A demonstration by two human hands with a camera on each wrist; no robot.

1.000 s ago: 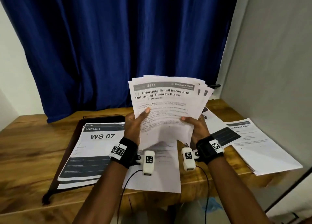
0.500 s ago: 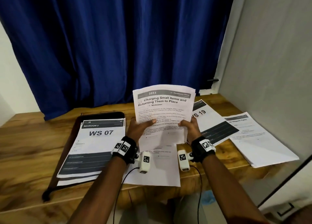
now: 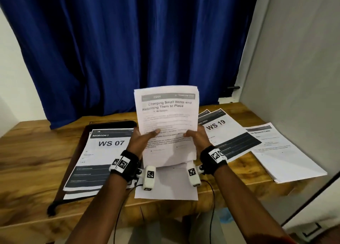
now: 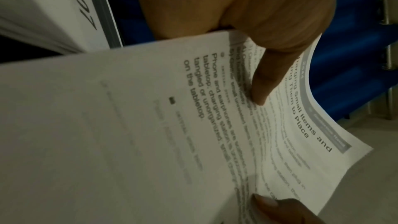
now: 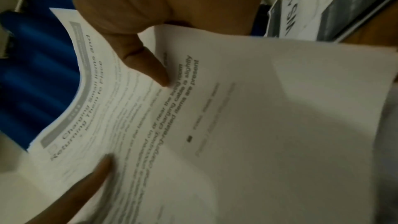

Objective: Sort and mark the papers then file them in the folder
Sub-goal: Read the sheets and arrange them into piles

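I hold a squared-up sheaf of printed papers (image 3: 166, 118) upright above the table's near middle; its top sheet is headed "Charging Small Items and Returning Them to Place". My left hand (image 3: 142, 139) grips its left edge, thumb on the front. My right hand (image 3: 197, 138) grips the right edge the same way. The wrist views show each thumb (image 4: 261, 83) (image 5: 148, 67) pressed on the sheaf (image 4: 150, 134) (image 5: 237, 117). A dark open folder (image 3: 77, 151) lies at the left under a "WS 07" stack (image 3: 103, 155).
A "WS 19" stack (image 3: 226, 133) lies right of my hands, and another white stack (image 3: 281, 151) reaches the table's right front edge. One loose sheet (image 3: 165, 186) lies under my wrists. A blue curtain (image 3: 138, 41) hangs behind; a grey wall (image 3: 298, 59) closes the right.
The fanned sheets have been drawn together into one even sheaf, and it has come down a little toward the table. Both hands kept their hold on the edges.
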